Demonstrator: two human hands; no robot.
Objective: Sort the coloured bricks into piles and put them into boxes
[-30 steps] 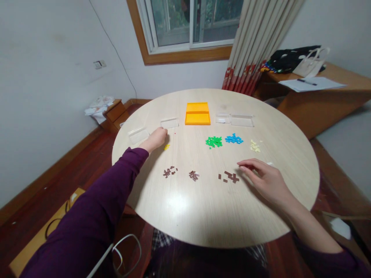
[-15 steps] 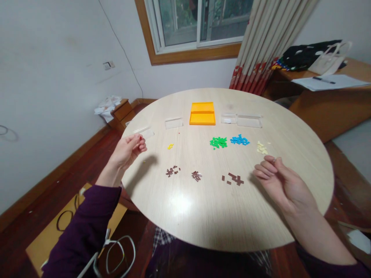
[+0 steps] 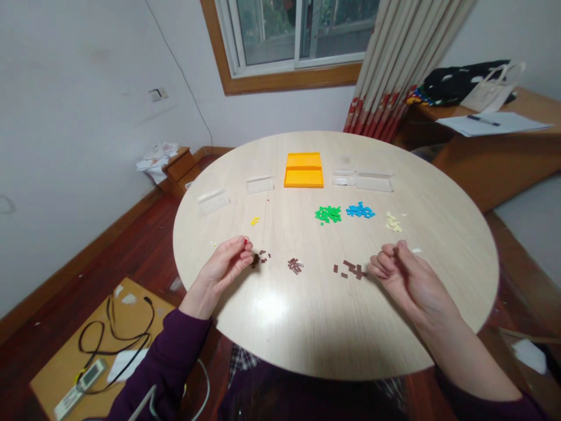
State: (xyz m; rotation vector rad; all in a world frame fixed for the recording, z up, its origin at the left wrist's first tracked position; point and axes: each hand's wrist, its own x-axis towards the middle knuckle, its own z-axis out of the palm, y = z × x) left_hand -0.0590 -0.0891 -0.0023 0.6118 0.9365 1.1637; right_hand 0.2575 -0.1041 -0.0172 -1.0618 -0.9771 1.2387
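Indoors, by a white-framed sliding window [image 3: 274,35] and beige-and-red curtain [image 3: 385,64], a round, pale wood-grain table [image 3: 272,333] lies under both hands: the left hand [image 3: 225,263] pinches a tiny red piece [image 3: 246,241]; the right hand [image 3: 409,278], curled near flat brown rectangles [image 3: 352,269], hides any grip.

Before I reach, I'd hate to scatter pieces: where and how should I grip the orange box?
I'd probably take the orange box by its near half's left rim, from the near left: it lies open, edges raised, with green pieces nearer you, further right.
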